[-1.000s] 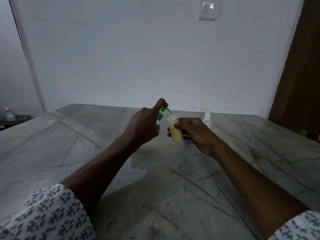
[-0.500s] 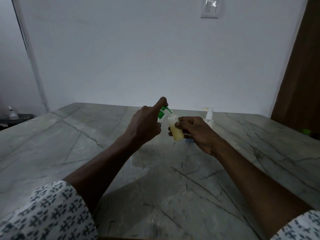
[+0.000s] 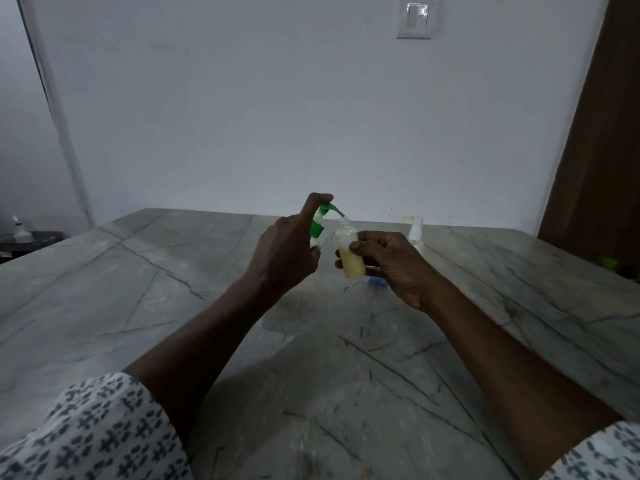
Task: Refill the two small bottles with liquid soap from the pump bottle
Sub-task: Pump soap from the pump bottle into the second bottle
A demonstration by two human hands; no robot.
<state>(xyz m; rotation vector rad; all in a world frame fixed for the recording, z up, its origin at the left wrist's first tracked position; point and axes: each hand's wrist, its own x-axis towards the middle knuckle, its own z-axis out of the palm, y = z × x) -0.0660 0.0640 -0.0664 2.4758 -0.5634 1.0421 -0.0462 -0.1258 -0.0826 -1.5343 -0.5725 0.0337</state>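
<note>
Above the middle of the grey veined marble table, I see the small clear plastic bottle, uncapped and more than half full of pale yellow soap, held upright off the surface. The right hand closes on it from the right, with thumb and fingers curled round its lower body.

Just left of that bottle is the clear pump bottle with a green pump head. Its spout arches over to the small bottle's mouth; I cannot tell whether they touch. The left hand grips the pump bottle's body and hides most of it, with the index fingertip bent over the top of the pump head.

Behind and right of the small bottle, a second clear bottle with a white cap stands on the table, partly hidden by the right hand. Below the small bottle a small blue object lies on the marble, too small for me to identify. High above it, a white wall switch is set in the plain wall.
</note>
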